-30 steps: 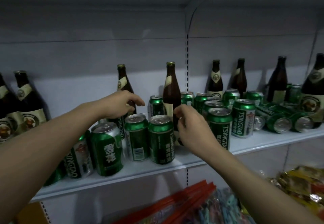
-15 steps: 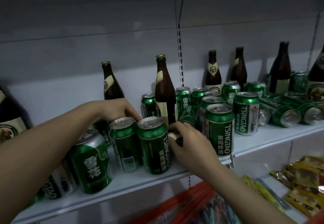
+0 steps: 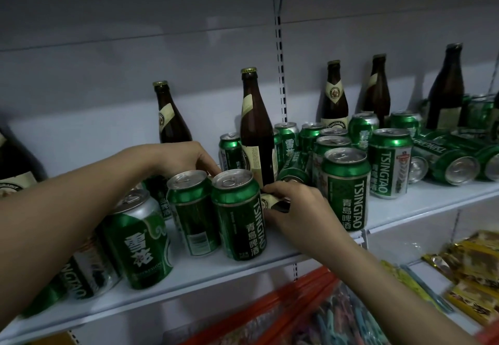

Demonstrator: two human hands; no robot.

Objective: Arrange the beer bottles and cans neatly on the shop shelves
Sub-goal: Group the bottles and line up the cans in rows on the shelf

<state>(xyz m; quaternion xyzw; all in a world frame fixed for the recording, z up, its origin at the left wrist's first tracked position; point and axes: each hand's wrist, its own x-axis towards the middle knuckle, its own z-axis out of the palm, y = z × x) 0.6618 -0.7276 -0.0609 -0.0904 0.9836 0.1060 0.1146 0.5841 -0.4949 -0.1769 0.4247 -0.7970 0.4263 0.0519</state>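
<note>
The right hand grips a lying brown bottle low on the shelf; the left hand curls behind two upright cans, its hold hidden

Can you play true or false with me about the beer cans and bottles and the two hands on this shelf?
1. Every can on the shelf stands upright. False: some cans at the right lie on their sides.
2. The right hand grips the bottom of a brown bottle. True.
3. The left hand is holding a bottle up in the air. False: it reaches behind two upright cans at the front, lifting nothing.
4. Brown bottles stand along the back wall. True.
5. The cans are red. False: they are green with silver tops.
</note>
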